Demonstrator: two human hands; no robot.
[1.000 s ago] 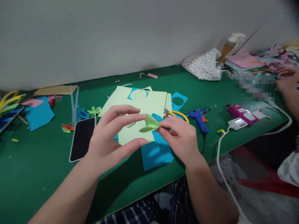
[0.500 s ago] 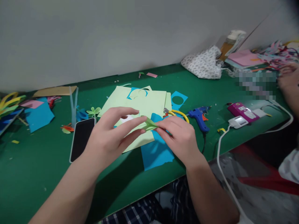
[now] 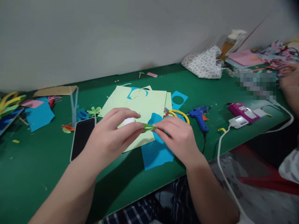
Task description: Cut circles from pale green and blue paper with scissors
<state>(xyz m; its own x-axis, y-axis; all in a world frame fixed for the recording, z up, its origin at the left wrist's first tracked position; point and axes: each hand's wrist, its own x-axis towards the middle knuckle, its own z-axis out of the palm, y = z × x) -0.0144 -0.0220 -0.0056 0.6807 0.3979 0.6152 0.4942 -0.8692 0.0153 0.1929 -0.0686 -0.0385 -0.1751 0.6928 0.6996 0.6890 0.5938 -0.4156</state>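
Note:
Between my two hands is a small folded piece of green paper [image 3: 149,127]. My left hand [image 3: 112,133] pinches its left end between thumb and index finger, the other fingers partly raised. The right end is gripped by the fingertips of my right hand [image 3: 178,135]. Beneath them lie pale green sheets [image 3: 154,101] and a torn blue sheet [image 3: 156,155]. Yellow-handled scissors [image 3: 184,115] rest just beyond my right hand. A white round object [image 3: 129,120] shows partly behind my left fingers.
A phone [image 3: 83,137] lies left of my left hand. To the right are a blue glue gun [image 3: 199,116], a magenta box [image 3: 244,112] and a white cable [image 3: 219,155]. A patterned cloth bag [image 3: 203,62] stands at the back. Another person's hand [image 3: 289,76] is at the far right.
My left thumb and index finger have closed on the left end of the green paper, which now looks flatter. My right hand has barely moved.

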